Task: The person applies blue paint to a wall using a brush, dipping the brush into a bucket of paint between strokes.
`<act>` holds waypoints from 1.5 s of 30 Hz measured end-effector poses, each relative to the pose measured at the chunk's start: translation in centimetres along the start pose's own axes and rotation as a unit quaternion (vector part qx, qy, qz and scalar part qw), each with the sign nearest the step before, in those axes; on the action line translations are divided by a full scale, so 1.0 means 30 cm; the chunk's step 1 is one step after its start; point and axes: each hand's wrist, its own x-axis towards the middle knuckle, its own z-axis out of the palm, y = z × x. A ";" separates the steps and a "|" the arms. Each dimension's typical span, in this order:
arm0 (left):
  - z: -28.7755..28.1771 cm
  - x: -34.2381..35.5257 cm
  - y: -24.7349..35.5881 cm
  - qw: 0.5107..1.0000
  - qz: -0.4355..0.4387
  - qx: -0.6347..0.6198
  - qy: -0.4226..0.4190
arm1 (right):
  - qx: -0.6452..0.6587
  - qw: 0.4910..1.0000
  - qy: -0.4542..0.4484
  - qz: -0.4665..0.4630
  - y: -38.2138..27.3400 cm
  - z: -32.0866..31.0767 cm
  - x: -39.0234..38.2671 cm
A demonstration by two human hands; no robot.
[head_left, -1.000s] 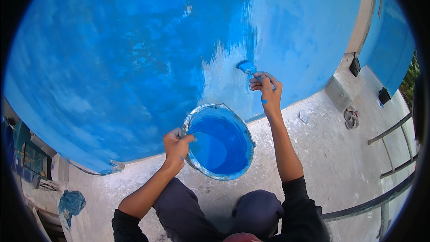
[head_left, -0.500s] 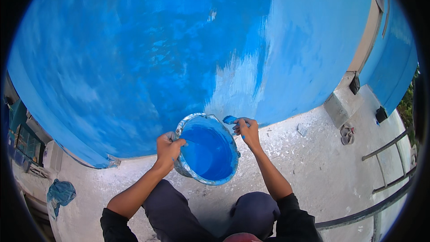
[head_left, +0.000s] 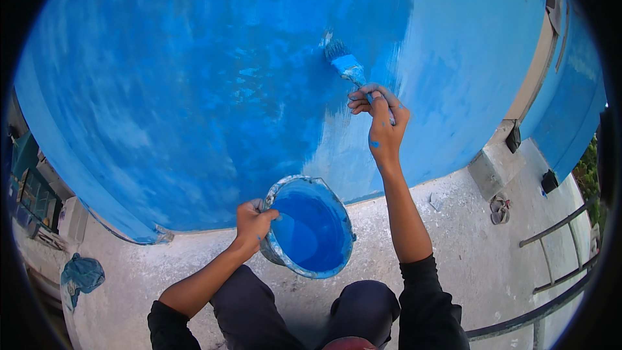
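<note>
My left hand grips the rim of a paint bucket, thumb over the inner edge. Blue paint lies inside it, and its rim is crusted with dried paint. Up in front of the wall, my right hand is closed round the handle of a paintbrush. The bristles are loaded with blue and point up and left; whether they touch the wall I cannot tell. The wall is darker blue on the left and paler on the right, with a streaky whitish patch below the brush.
Paint specks dot the concrete floor. A teal plastic bag lies at the left. At the right are a concrete step, a pair of sandals, a black container and a metal railing.
My right hand has lifted the paintbrush from beside the bucket's rim up to the wall. The bucket, still in my left hand, sits slightly lower and further right in view.
</note>
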 end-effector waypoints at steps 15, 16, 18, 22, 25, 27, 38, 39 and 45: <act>-0.030 -0.030 0.007 0.996 0.006 -0.090 -0.006 | -0.015 0.980 -0.033 0.198 -0.050 0.016 -0.054; -0.021 -0.029 0.004 0.996 0.000 -0.090 -0.014 | -0.008 0.989 -0.027 0.142 -0.099 0.047 0.003; -0.043 -0.029 0.014 0.997 -0.005 -0.080 -0.010 | 0.013 0.998 -0.015 0.053 -0.152 0.117 0.081; -0.047 -0.035 0.032 0.997 -0.009 -0.082 -0.005 | -0.020 0.998 -0.025 0.049 -0.145 0.140 0.108; -0.038 -0.041 0.036 0.995 -0.013 -0.095 -0.002 | -0.086 0.989 -0.042 0.109 -0.076 0.090 0.005; -0.035 -0.034 0.024 0.996 -0.012 -0.086 -0.001 | -0.121 0.977 -0.073 0.157 -0.065 0.070 -0.034; -0.056 -0.044 0.029 0.997 0.011 -0.080 -0.017 | -0.070 0.994 -0.016 -0.078 -0.184 0.181 0.207; -0.054 -0.046 0.029 0.997 0.014 -0.081 -0.014 | -0.083 0.994 -0.020 -0.066 -0.186 0.181 0.209; -0.078 -0.063 0.050 0.996 0.036 -0.084 -0.002 | -0.214 0.972 -0.058 0.081 -0.099 0.172 0.074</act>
